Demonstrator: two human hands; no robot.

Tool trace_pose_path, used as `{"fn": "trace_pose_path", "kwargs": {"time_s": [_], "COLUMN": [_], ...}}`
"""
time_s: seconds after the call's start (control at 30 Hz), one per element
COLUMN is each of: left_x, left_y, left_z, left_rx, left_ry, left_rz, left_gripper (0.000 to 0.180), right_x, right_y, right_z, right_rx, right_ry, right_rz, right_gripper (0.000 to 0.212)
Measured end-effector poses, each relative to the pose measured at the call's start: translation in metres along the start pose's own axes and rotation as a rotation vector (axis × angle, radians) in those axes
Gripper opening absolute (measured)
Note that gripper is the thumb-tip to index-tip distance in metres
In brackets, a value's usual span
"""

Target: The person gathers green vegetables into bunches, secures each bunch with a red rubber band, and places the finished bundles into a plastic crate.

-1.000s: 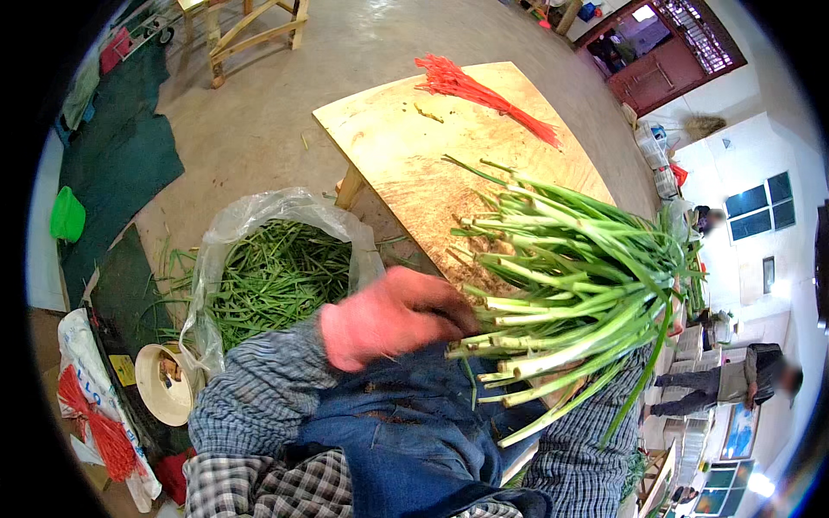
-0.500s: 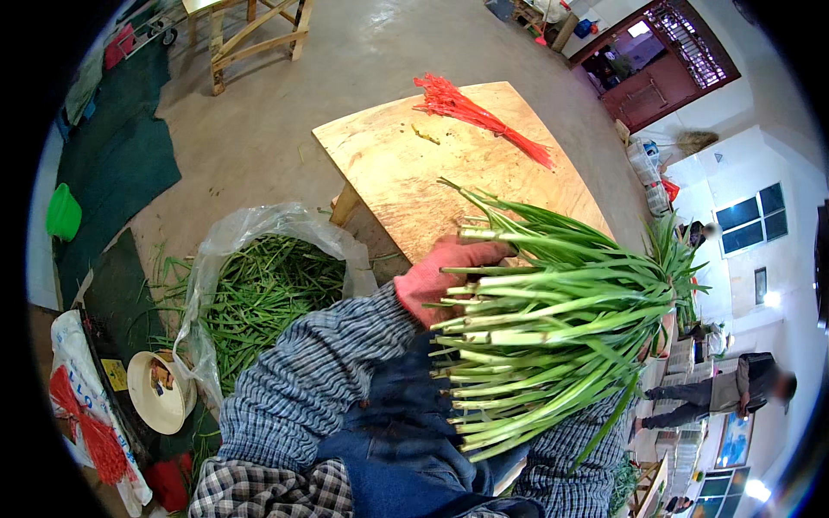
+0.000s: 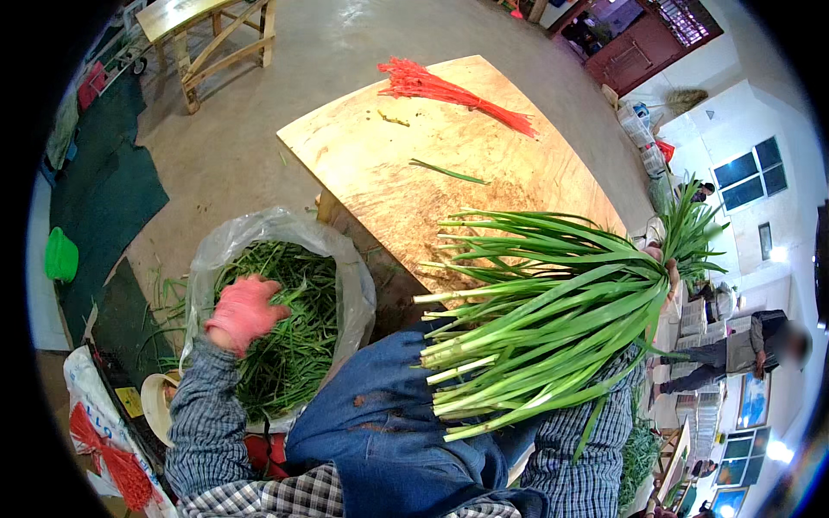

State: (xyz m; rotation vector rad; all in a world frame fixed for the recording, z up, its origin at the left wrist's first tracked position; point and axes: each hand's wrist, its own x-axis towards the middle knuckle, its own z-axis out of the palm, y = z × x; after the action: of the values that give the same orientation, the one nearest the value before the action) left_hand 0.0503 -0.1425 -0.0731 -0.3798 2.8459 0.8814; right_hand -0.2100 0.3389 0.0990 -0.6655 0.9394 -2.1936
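Note:
My right hand (image 3: 667, 272) grips a large bunch of garlic chives (image 3: 527, 319) near its leafy end. The pale cut ends fan out to the left, over my lap and the near edge of the wooden table (image 3: 345, 155). Leaves partly cover that hand's fingers. My left hand (image 3: 248, 312), in a pink glove, is over the mouth of a clear plastic bag (image 3: 358, 298), its fingers apart and nothing visible in them. Loose green trimmings (image 3: 298, 345) fill the bag. One single green leaf (image 3: 449, 172) lies on the table.
A bundle of red plastic ties (image 3: 458, 95) lies at the table's far side. Left of the bag are a cream bowl (image 3: 157, 406), a white sack (image 3: 86, 380) with more red ties (image 3: 112, 457), and a green basin (image 3: 61, 255). A person (image 3: 751, 345) stands at the right.
My left hand has left the chives and moved left to the bag. The bunch, still in my right hand, is more fanned out. A single leaf now shows on the table.

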Motion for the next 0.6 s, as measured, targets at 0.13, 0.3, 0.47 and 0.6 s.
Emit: {"fn": "trace_pose_path", "kwargs": {"time_s": [0.13,0.3,0.47,0.6], "left_x": [0.019,0.047,0.058,0.035], "left_y": [0.066,0.162,0.162,0.132], "left_z": [0.014,-0.001,0.01,-0.008], "left_rx": [-0.595,-1.239,-1.088,-0.885], "left_ry": [0.046,-0.262,-0.196,-0.129], "left_rz": [0.232,0.227,0.391,0.447], "left_gripper": [0.04,0.038,0.025,0.017], "right_x": [-0.014,-0.005,0.028,-0.007], "right_y": [-0.006,-0.009,0.016,0.005], "right_z": [-0.015,-0.014,0.016,0.009], "right_rx": [0.076,-0.024,0.168,0.168], "right_ry": [-0.001,-0.18,-0.359,0.059], "right_rz": [-0.085,-0.009,0.026,-0.225], "right_gripper": [0.021,0.021,0.017,0.02]}}
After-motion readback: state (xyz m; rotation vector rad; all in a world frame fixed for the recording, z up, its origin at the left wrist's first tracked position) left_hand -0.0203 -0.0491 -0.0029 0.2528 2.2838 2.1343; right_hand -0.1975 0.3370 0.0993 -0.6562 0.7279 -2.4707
